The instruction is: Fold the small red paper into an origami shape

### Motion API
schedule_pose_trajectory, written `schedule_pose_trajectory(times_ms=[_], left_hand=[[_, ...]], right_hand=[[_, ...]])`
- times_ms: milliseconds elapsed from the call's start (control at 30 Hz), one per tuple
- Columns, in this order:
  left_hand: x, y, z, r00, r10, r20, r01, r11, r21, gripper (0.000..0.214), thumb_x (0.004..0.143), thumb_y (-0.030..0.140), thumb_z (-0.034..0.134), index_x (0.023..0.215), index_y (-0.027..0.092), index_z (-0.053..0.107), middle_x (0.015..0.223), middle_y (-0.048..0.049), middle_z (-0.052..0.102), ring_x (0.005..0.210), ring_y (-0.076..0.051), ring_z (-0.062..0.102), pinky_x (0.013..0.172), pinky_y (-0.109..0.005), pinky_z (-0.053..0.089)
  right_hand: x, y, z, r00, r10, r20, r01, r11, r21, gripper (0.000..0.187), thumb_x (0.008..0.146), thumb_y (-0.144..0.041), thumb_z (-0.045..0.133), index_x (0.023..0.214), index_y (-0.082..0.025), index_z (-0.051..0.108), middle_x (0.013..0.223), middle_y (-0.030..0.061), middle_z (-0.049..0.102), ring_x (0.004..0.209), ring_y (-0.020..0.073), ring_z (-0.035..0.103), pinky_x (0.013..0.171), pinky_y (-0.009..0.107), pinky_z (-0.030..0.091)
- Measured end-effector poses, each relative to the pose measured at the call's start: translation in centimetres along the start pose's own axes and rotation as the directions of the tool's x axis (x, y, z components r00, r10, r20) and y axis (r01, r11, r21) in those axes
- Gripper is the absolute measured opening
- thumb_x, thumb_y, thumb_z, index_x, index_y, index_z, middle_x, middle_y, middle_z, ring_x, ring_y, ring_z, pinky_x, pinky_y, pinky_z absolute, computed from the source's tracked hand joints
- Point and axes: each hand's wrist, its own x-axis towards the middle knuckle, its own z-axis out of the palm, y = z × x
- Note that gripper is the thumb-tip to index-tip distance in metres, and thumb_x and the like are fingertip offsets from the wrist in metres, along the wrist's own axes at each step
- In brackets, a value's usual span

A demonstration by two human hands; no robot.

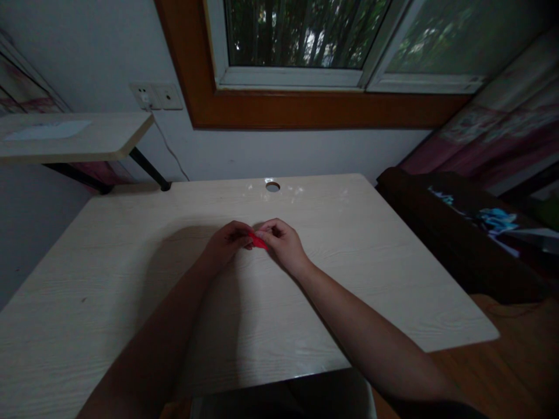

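A small piece of bright red material [259,240], perhaps paper or cloth, is pinched between my two hands over the middle of the desk. My left hand [227,241] grips its left end with thumb and fingers pressed together. On the other side, my right hand [283,241] holds the right end between thumb and index finger. Fingers cover much of the red piece, so its full shape is hidden. Both hands are close together, just above or resting on the pale wood-grain desk [371,279]; I cannot tell which.
A raised shelf [100,137] on black legs stands at the desk's back left, with a paper sheet [48,130] on it. A cable [168,145] runs down from the wall socket [156,96]. The desktop has a round hole [273,187]. A dark brown couch [449,233] stands right.
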Motion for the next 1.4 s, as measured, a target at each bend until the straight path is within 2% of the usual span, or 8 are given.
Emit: schedule_pose_trajectory(times_ms=[267, 433, 533, 767, 933, 1400], left_hand=[[-0.05, -0.45, -0.22, 0.999, -0.029, -0.023, 0.03, 0.999, 0.024, 0.024, 0.078, 0.033, 0.077, 0.091, 0.017, 0.064, 0.075, -0.0026, 0.074, 0.067, -0.017, 0.071, 0.07, -0.033, 0.059], [0.07, -0.78, -0.45, 0.997, 0.001, -0.081, 0.006, 0.997, 0.077, 0.024, 0.08, 0.035, 0.075, 0.093, 0.017, 0.065, 0.079, -0.0032, 0.075, 0.072, -0.018, 0.073, 0.073, -0.032, 0.06], [0.04, -0.97, -0.61, 0.993, 0.035, -0.113, -0.017, 0.988, 0.157, 0.024, 0.08, 0.035, 0.075, 0.094, 0.018, 0.067, 0.082, -0.0032, 0.076, 0.075, -0.017, 0.072, 0.075, -0.032, 0.06], [-0.14, -0.77, -0.83, 0.988, 0.096, -0.121, -0.049, 0.938, 0.343, 0.019, 0.083, 0.035, 0.072, 0.094, 0.02, 0.07, 0.082, -0.0017, 0.076, 0.075, -0.017, 0.073, 0.075, -0.029, 0.058], [-0.18, -0.52, -0.8, 0.99, 0.103, -0.098, -0.059, 0.925, 0.376, 0.018, 0.084, 0.035, 0.071, 0.094, 0.02, 0.071, 0.083, -0.0013, 0.077, 0.076, -0.017, 0.073, 0.076, -0.028, 0.057], [-0.32, -0.24, -0.46, 0.982, 0.15, -0.117, -0.066, 0.845, 0.53, 0.015, 0.084, 0.032, 0.071, 0.094, 0.021, 0.073, 0.084, -0.001, 0.077, 0.078, -0.017, 0.073, 0.076, -0.027, 0.056]], right_hand=[[-0.05, -0.02, -0.35, 0.997, -0.075, 0.036, 0.077, 0.996, -0.048, 0.018, 0.081, -0.039, 0.076, 0.084, -0.022, 0.07, 0.079, 0.0012, 0.068, 0.072, 0.0157, 0.06, 0.07, 0.031, 0.047], [0.15, -0.68, -0.65, 0.965, -0.233, 0.12, 0.25, 0.957, -0.148, 0.013, 0.088, -0.035, 0.071, 0.087, -0.023, 0.075, 0.092, 0.0051, 0.071, 0.09, 0.0194, 0.066, 0.085, 0.036, 0.051], [0.25, -0.85, -0.74, 0.949, -0.275, 0.157, 0.301, 0.937, -0.179, 0.009, 0.087, -0.033, 0.073, 0.091, -0.025, 0.075, 0.098, 0.0055, 0.072, 0.094, 0.0197, 0.067, 0.087, 0.036, 0.052], [0.37, -0.45, -0.86, 0.932, -0.31, 0.187, 0.351, 0.903, -0.25, 0.011, 0.085, -0.03, 0.075, 0.095, -0.026, 0.073, 0.102, 0.0054, 0.072, 0.099, 0.0202, 0.067, 0.09, 0.037, 0.053], [0.39, -0.58, -0.78, 0.928, -0.326, 0.18, 0.365, 0.891, -0.271, 0.008, 0.085, -0.029, 0.075, 0.091, -0.025, 0.071, 0.1, 0.0059, 0.072, 0.097, 0.02, 0.067, 0.089, 0.038, 0.054], [0.21, -0.72, -0.57, 0.89, -0.411, 0.199, 0.455, 0.827, -0.33, 0.007, 0.085, -0.023, 0.072, 0.091, -0.024, 0.068, 0.102, 0.0064, 0.07, 0.098, 0.0197, 0.066, 0.09, 0.039, 0.053]])
